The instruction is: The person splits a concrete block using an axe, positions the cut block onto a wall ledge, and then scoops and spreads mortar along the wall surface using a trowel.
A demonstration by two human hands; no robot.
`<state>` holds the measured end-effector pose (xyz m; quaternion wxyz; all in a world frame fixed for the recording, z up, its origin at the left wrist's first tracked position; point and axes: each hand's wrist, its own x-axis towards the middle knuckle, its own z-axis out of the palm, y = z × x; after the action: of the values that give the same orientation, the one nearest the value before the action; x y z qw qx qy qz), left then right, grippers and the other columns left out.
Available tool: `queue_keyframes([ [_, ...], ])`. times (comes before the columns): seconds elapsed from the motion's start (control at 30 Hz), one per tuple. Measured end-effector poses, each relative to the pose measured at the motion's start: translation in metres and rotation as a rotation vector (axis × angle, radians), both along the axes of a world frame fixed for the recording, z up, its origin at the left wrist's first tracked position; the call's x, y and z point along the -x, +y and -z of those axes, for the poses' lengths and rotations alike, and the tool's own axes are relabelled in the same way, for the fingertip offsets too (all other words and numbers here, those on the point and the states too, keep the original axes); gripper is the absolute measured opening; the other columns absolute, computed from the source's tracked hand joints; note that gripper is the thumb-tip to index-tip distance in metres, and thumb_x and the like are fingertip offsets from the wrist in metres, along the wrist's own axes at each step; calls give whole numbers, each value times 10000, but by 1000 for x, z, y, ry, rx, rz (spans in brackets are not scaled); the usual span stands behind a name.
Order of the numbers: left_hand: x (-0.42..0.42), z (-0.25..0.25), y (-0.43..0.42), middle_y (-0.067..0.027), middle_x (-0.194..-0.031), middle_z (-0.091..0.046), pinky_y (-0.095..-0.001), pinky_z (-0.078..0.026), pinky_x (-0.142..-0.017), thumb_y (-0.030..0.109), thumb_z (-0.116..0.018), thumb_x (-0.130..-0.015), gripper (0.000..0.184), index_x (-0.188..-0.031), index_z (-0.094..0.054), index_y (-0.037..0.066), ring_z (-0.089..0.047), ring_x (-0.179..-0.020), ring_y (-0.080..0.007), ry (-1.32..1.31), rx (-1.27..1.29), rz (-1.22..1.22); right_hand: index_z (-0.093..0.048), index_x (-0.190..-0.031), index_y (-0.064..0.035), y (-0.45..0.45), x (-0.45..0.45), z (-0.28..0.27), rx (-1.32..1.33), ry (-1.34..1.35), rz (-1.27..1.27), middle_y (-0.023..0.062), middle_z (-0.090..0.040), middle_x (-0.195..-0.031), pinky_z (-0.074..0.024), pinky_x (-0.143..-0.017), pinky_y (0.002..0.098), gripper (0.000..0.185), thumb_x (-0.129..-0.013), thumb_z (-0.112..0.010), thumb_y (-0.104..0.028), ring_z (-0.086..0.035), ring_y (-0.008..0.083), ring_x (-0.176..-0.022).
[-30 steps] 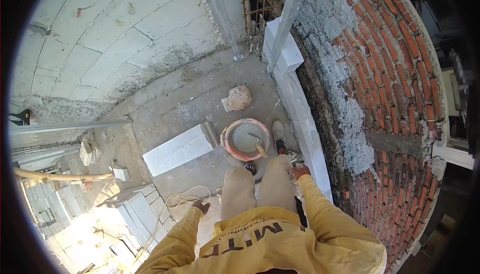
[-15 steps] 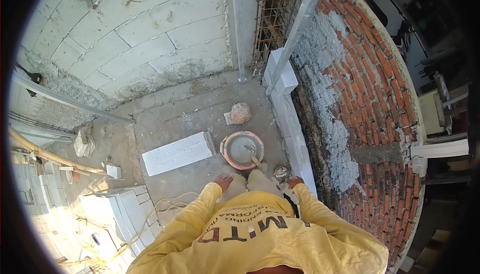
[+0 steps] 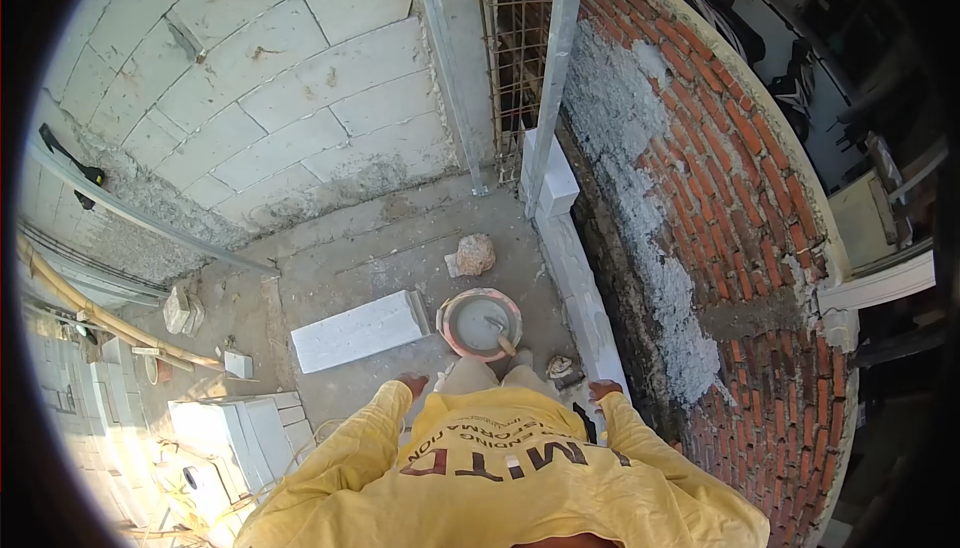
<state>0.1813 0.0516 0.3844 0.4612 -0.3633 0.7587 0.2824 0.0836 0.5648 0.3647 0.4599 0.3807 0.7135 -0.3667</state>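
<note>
My left hand (image 3: 413, 384) hangs beside my left knee, below the near end of a long white block (image 3: 360, 331) lying on the floor. Its fingers are too small to make out. By the low white block wall (image 3: 590, 323), my right hand (image 3: 604, 389) is at or near the wall's top edge; whether it touches is unclear, and its fingers are not distinct. In front of my knees stands a round basin (image 3: 446, 332) of grey mix, with a trowel (image 3: 503, 339) resting in it, handle toward me.
A rough stone (image 3: 475, 255) lies beyond the basin. Metal posts (image 3: 556, 78) rise near the corner with rebar (image 3: 515, 58). A brick wall (image 3: 740, 208) curves along the right. Stacked white blocks (image 3: 230, 438) and a bamboo pole (image 3: 110, 320) are at the left.
The view has shifted and my body has come lower, with my knees near the basin. My left hand moved forward toward my knee, then out to the left. My right hand stays near the low wall.
</note>
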Motion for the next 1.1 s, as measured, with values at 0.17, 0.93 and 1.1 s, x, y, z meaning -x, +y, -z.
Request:
queue_keyframes([
  [0.17, 32, 3, 50, -260, -1161, -635, -449, -440, -972, 560, -457, -921, 593, -1212, -648, 80, -602, -1112, -377, 195, -127, 199, -642, -1067, -127, 26, -17, 12, 28, -56, 82, 36, -686, -918, -545, -602, 463, 329, -866, -664, -386, -682, 207, -776],
  [0.93, 158, 26, -118, -102, -845, -666, -420, -541, -698, 466, -449, -942, 437, -983, -668, 91, -645, -800, -290, 335, -240, 602, -689, -1003, -146, -194, -233, 23, -39, 57, 896, 25, -671, -803, -491, -543, 417, 265, -832, -706, -348, -612, 191, -680],
  [1.1, 156, 56, -180, -181, -1081, -657, -451, -469, -904, 511, -461, -924, 546, -1105, -668, 39, -614, -1020, -370, 34, -100, 914, -639, -1182, -157, -279, -338, 96, -225, 148, 134, 74, -693, -1099, -473, -924, 410, 516, -868, -522, -549, -651, 351, -997],
])
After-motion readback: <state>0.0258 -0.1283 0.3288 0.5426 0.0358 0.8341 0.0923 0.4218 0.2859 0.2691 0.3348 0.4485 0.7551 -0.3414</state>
